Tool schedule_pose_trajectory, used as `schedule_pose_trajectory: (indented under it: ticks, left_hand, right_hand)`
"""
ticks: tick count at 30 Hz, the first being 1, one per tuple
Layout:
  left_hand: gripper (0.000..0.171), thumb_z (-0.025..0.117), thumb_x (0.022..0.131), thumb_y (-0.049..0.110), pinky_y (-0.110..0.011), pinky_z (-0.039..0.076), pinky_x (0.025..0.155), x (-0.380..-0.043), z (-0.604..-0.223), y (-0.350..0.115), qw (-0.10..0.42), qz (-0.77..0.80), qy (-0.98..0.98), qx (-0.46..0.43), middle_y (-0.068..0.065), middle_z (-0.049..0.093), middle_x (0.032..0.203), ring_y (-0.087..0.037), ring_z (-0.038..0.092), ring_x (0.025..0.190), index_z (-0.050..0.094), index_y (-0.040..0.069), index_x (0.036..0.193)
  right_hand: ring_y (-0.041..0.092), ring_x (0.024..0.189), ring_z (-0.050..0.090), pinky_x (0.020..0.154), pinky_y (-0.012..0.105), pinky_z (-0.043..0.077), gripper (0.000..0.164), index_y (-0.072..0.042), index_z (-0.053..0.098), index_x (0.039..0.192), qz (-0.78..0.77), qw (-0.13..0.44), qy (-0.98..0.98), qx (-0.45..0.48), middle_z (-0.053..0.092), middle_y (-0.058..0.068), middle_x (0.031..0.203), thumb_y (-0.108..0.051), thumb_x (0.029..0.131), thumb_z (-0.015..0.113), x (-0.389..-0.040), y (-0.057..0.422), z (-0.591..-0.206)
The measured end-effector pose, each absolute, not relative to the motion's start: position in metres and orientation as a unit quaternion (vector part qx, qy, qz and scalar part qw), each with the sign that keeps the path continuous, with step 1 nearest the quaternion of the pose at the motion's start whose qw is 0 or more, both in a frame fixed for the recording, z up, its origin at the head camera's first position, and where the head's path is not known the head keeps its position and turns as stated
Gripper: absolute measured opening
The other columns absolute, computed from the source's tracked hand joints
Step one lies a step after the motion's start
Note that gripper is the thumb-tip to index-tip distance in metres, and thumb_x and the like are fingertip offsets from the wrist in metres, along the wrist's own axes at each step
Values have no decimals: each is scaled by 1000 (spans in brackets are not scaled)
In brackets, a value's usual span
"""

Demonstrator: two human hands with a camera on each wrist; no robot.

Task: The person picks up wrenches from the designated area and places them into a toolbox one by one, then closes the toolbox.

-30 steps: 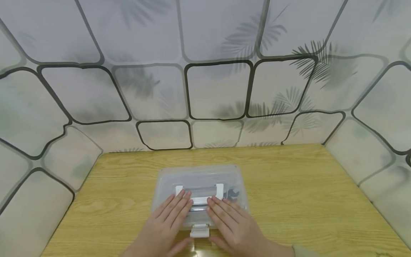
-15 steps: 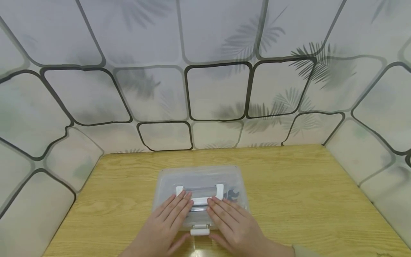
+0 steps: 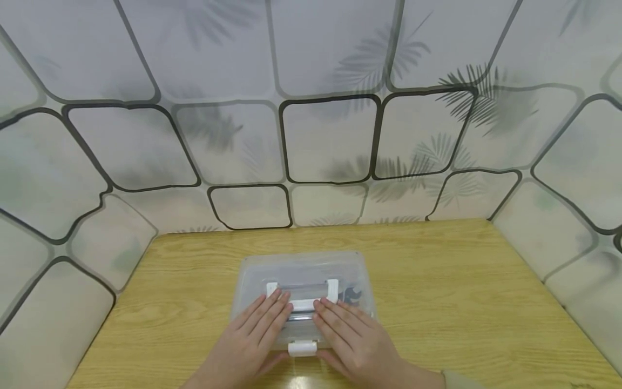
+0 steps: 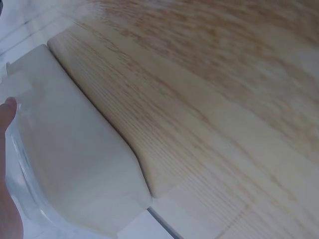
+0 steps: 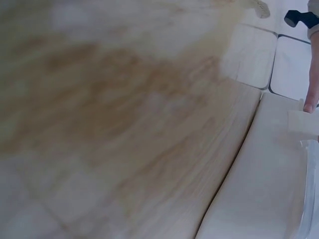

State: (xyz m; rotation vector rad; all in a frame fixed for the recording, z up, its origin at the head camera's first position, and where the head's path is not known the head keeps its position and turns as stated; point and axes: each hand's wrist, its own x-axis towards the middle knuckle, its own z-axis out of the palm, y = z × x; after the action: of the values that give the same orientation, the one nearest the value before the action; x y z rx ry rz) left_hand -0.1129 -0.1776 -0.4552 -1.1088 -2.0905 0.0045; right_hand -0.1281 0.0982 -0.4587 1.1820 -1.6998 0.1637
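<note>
A translucent plastic case [image 3: 301,267] with a white carry handle [image 3: 332,290] lies on the table with its lid down. My left hand [image 3: 250,335] rests on the left of the lid, fingers straight and side by side. On the right of the lid, my right hand [image 3: 359,337] lies the same way. Both thumbs reach down to the white latch [image 3: 302,348] at the case's front, which lies folded against the front wall. In the left wrist view a thumb [image 4: 7,117] touches the latch area of the case [image 4: 79,144]. Dark shapes inside the case are unclear.
The wood-grain table [image 3: 437,292] surrounds the case on all sides. Patterned panels [image 3: 330,140] stand along its back and both sides. A dark small device [image 5: 301,19] sits by a wrist in the right wrist view.
The white latch has swung from sticking out to lying down against the case's front. Both thumbs have moved inward under the case's front edge; the fingers stay on the lid.
</note>
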Motion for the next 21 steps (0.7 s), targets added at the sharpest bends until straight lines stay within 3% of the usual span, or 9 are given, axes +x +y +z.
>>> schedule_pose_trajectory:
  ticks: [9,15,21]
  left_hand:
    - [72,40,111,55,-37,17,139,-113,-455,-178,380,13,-820,-428,-20,58,155,-30,56,143,54,-5,148]
    - [81,59,95,57,-38,17,138,-114,-455,-178,381,16,-820,-426,-19,59,155,-31,59,139,55,-5,147]
    - [87,68,86,56,-38,17,139,-113,-455,-178,382,22,-821,-424,-19,60,154,-31,60,138,56,-5,146]
  right_hand:
    - [29,109,80,90,39,65,47,3,78,117,74,509,-703,491,79,19,122,-36,112,52,-129,98,-459]
    - [29,108,79,91,39,65,44,3,78,117,85,511,-700,491,79,19,122,-34,111,54,-129,97,-460]
    - [29,110,79,91,40,65,43,3,78,119,87,507,-704,490,78,19,124,-33,110,56,-129,97,-460]
